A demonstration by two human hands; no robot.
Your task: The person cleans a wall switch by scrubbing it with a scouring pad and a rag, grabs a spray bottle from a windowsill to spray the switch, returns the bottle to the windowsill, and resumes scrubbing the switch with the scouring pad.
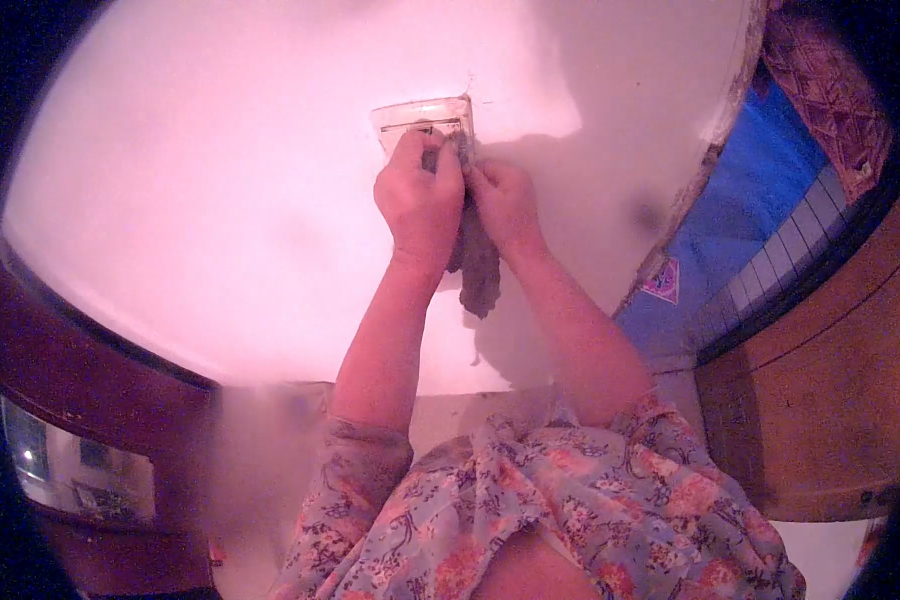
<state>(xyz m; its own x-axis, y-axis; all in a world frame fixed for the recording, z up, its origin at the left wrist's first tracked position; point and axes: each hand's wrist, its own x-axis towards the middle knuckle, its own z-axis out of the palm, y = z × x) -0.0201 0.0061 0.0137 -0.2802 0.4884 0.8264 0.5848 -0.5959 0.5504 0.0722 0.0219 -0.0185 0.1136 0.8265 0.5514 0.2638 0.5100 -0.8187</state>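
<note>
A pale rectangular plate (420, 113), like a switch or socket cover, is set on a white wall (270, 150). My left hand (417, 200) is raised to its lower part, with the fingers bent and pinched around a dark bunched bit of cloth. Close beside it, my right hand (507, 205) is closed at the plate's lower right corner, thumb and fingertips pressed together on the same cloth. The rest of the dark grey cloth (480, 275) hangs down between my wrists. My fingers hide the lower part of the plate.
On the right, the wall ends at a rough, worn edge (705, 170). Beyond it are a blue surface (770, 160), a pink sticker (662, 281), a patterned hanging cloth (830, 90) and a brown panel (820, 390). Dark red furniture (100, 390) with a reflective pane (80, 465) stands at the left.
</note>
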